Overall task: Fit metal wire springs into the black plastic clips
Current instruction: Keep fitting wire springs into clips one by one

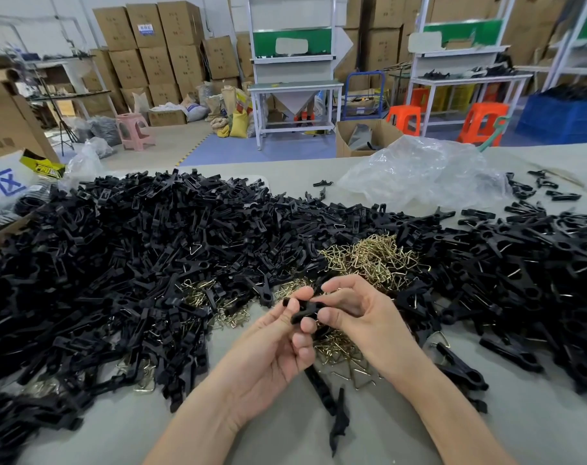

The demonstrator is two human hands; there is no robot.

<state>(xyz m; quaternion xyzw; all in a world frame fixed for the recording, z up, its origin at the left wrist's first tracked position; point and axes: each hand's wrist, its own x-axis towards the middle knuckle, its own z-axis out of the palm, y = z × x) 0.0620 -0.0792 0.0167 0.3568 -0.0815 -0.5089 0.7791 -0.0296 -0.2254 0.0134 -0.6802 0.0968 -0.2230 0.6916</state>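
A black plastic clip (302, 309) is held between both hands just above the table, near the middle of the view. My left hand (278, 347) grips it from below with curled fingers and thumb. My right hand (355, 310) pinches its right end with thumb and fingertips. Whether a spring sits in this clip is hidden by the fingers. Brass-coloured wire springs (372, 256) lie in a heap right behind the hands, and more springs (339, 350) lie under them. A huge pile of black clips (144, 263) covers the left of the table.
More black clips (526, 276) fill the right side. A crumpled clear plastic bag (419, 172) lies at the back right. Loose clip parts (339, 421) lie between my forearms on the grey table (386, 431). Cardboard boxes, stools and workbenches stand beyond the table.
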